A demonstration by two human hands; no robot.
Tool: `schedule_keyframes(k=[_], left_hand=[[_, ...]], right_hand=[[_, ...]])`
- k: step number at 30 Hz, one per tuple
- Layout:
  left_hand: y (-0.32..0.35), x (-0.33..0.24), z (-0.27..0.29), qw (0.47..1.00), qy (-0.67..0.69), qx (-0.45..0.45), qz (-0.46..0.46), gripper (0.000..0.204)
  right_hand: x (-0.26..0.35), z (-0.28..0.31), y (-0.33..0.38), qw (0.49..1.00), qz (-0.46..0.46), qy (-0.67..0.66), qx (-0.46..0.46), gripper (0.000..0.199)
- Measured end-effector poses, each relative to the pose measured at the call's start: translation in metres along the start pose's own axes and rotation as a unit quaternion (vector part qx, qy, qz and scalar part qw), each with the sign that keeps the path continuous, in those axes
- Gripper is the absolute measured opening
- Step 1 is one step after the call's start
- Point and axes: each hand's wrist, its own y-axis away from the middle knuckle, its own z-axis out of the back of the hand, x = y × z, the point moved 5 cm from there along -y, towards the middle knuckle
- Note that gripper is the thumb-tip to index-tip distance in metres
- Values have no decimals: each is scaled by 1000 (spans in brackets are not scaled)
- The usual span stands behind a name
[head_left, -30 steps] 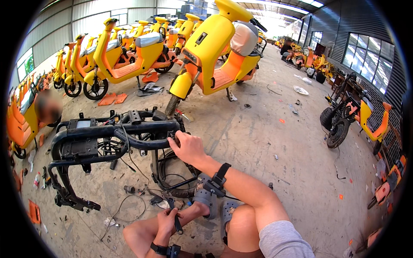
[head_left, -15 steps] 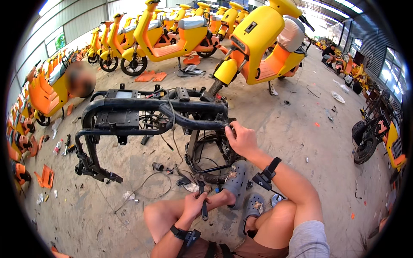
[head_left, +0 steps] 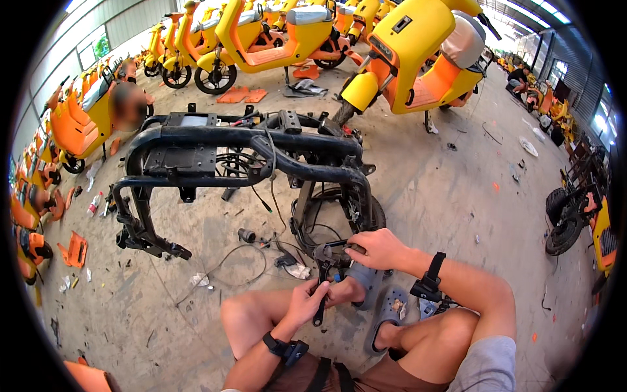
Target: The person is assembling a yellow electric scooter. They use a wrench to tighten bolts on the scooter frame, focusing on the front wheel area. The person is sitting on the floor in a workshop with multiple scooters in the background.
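left hand (head_left: 305,303): fingers wrapped round the handle of the wrench (head_left: 322,269), wrench about upright in view, head up. right hand (head_left: 380,249): half closed, thumb and fingertips at a small dark part (head_left: 354,247) just beside the wrench head; can't tell if it's pinched or only touched. wrench is in front of the person, below the right end of the black frame (head_left: 215,136) in view. wheel (head_left: 379,212) at that end. grey clog (head_left: 370,283) just below the right hand in view. yellow scooter (head_left: 410,32) stands behind the frame.
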Motion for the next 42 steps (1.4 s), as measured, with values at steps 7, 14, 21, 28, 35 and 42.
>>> schedule_keyframes(k=[7, 14, 21, 28, 35, 42], left_hand=[[1, 2, -9, 999, -18, 38, 5, 30], [5, 5, -11, 995, 24, 87, 31, 28], [6, 7, -8, 994, 51, 93, 41, 28], [8, 10, -9, 993, 32, 109, 39, 28], [2, 12, -7, 996, -3, 87, 23, 27], [7, -1, -8, 998, 8, 62, 25, 27]], right_hand=[[9, -5, 5, 979, -150, -134, -24, 29], [14, 2, 0, 985, -93, -138, -35, 27], [18, 11, 3, 995, -28, -92, -16, 24], [23, 15, 0, 996, 19, -82, -4, 21], [14, 7, 9, 990, -51, -115, 56, 29], [10, 2, 5, 970, -107, -188, 112, 35]])
